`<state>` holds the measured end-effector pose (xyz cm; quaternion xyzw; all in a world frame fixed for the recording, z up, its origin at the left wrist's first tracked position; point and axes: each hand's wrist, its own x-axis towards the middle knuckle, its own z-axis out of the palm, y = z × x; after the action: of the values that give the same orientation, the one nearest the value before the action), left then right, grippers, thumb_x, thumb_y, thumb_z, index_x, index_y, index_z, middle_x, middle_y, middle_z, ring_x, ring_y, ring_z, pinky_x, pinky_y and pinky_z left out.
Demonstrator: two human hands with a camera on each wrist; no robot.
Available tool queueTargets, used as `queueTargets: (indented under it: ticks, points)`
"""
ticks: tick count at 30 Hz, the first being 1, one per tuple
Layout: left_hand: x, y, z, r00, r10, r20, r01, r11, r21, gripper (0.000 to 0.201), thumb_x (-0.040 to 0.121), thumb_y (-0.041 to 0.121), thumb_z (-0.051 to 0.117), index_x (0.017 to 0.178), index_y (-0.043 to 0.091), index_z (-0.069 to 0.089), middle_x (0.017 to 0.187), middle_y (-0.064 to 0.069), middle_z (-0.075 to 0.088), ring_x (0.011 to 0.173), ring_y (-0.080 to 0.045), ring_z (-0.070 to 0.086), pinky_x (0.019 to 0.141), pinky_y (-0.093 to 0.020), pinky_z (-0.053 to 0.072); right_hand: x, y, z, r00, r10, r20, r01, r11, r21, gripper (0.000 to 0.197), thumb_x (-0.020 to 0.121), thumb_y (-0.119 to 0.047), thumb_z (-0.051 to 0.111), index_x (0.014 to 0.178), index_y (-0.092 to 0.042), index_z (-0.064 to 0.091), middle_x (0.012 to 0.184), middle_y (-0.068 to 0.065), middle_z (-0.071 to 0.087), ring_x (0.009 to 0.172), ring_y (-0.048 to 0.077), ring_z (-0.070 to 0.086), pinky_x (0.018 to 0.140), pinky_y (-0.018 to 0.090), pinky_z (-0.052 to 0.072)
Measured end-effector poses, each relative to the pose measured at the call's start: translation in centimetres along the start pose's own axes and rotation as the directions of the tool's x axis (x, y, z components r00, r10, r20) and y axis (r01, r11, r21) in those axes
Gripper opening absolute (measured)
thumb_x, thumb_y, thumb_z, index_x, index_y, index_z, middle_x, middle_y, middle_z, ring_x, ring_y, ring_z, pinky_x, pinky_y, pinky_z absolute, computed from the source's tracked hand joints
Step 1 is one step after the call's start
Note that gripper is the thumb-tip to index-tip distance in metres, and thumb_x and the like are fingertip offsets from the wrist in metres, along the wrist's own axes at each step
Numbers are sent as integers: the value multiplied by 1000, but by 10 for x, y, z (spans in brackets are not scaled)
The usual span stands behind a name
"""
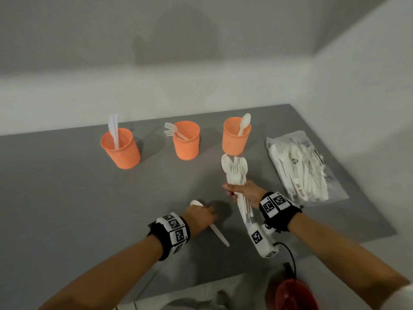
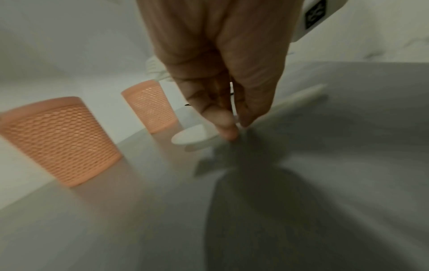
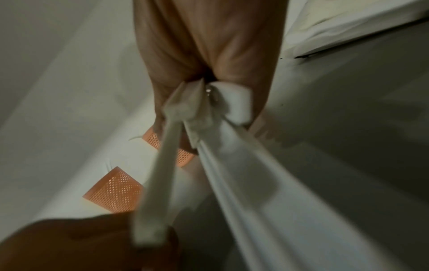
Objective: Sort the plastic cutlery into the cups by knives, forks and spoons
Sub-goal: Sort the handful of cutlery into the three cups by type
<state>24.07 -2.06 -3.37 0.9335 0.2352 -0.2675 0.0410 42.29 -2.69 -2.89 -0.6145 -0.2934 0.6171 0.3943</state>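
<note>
The left hand (image 1: 202, 217) is lowered onto the grey bench (image 1: 67, 198), its thumb and fingertips (image 2: 228, 131) closing on the neck of a single white plastic spoon (image 1: 210, 222) that lies flat there. The spoon lies nearer the person than the middle orange perforated plastic cup (image 1: 186, 139), which holds white forks. Whether the pinch is fully closed cannot be confirmed; the left wrist view is blurred.

The right hand (image 1: 242, 193) is curled round a mixed bundle of white plastic spoons and forks (image 1: 235, 173), held upright just in front of the right orange perforated cup (image 1: 237, 138). That cup holds one spoon. The left orange perforated cup (image 1: 120, 147) holds white knives. A clear plastic bag of further cutlery (image 1: 301, 166) lies to the right of the spoon cup.

Hazards from this state:

- Slip on pickup. The spoon lies flat on a smooth surface and offers a thin edge; a shallow pinch probably slides it along the bench instead of lifting it.
- Bundle loss. The right hand grips many smooth handles at once; any loosening likely drops pieces onto the bench or into the wrong cup.
- Mis-sort. The spoon cup is the farthest from the left hand; a short reach passes over the fork cup.
- Tip-over. The cups appear light, and tall cutlery leans out of them; a knock from either hand could topple one.
</note>
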Motion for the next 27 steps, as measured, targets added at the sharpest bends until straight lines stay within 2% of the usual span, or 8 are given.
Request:
queueTargets:
  ticks: [5, 8, 11, 18, 22, 25, 26, 27]
  points:
    - [-29, -36, -12, 989, -47, -142, 38, 997, -65, 40, 95, 6, 35, 134, 11, 39, 139, -9, 38, 117, -35, 51, 92, -46, 46, -3, 4, 15, 990, 68, 120, -67, 998, -7, 10, 87, -15, 64, 79, -12, 59, 63, 0, 60, 44, 5, 49, 46, 18, 44]
    - [-49, -58, -18, 857, -17, -514, -45, 993, -109, 37, 83, 3, 47, 118, 11, 57, 117, -9, 59, 87, -30, 67, 60, -37, 56, -3, -2, 37, 970, 50, 239, -56, 998, 19, 7, 89, -16, 60, 84, -11, 59, 66, -1, 62, 52, 6, 53, 47, 17, 45]
    - [-60, -77, -15, 762, 47, -645, -46, 999, 17, 30, 73, 18, 41, 96, 19, 61, 87, -2, 68, 56, -18, 66, 32, -23, 45, -3, -14, 64, 924, 9, 382, -27, 999, 40, 7, 88, -16, 59, 90, -9, 60, 69, -1, 67, 60, 8, 58, 50, 16, 46]
    - [-78, -81, -5, 653, -4, -757, -36, 999, -36, 20, 79, 24, 41, 98, 22, 48, 109, 4, 51, 58, -19, 67, 33, -22, 45, 5, -25, 103, 896, -61, 439, 87, 995, -40, 22, 85, 6, 58, 102, -8, 63, 89, 5, 70, 82, 11, 68, 81, 20, 53]
    - [-81, -81, 2, 522, -179, -834, -50, 969, -240, 27, 84, 22, 43, 110, 19, 50, 122, 0, 42, 68, -21, 67, 46, -24, 52, 1, -36, 120, 920, -187, 344, 201, 980, -7, 24, 84, 7, 59, 100, -10, 63, 78, -5, 70, 75, 5, 65, 67, 15, 51]
    - [-85, -78, -4, 322, -608, -726, -200, 706, -679, 27, 89, 16, 49, 115, 11, 53, 119, -7, 48, 77, -12, 61, 65, -18, 52, 4, -53, 126, 944, -313, 105, 311, 950, 33, 17, 80, 4, 66, 86, -11, 63, 74, -2, 65, 72, 12, 60, 73, 23, 50]
    - [-86, -75, -8, 293, -770, -567, -285, 496, -820, 22, 90, 10, 50, 112, 9, 53, 113, -9, 51, 75, -8, 60, 64, -13, 50, 4, -60, 127, 935, -352, 51, 351, 936, 36, 16, 79, 3, 67, 84, -11, 62, 75, -1, 63, 72, 12, 59, 77, 27, 49]
    - [-87, -72, -12, 333, -881, -336, -377, 202, -904, 17, 93, 6, 47, 108, 10, 52, 104, -10, 54, 70, -5, 60, 60, -12, 50, 5, -66, 130, 923, -383, 35, 382, 924, 31, 14, 80, 0, 68, 82, -12, 61, 75, 0, 62, 70, 11, 59, 80, 30, 48]
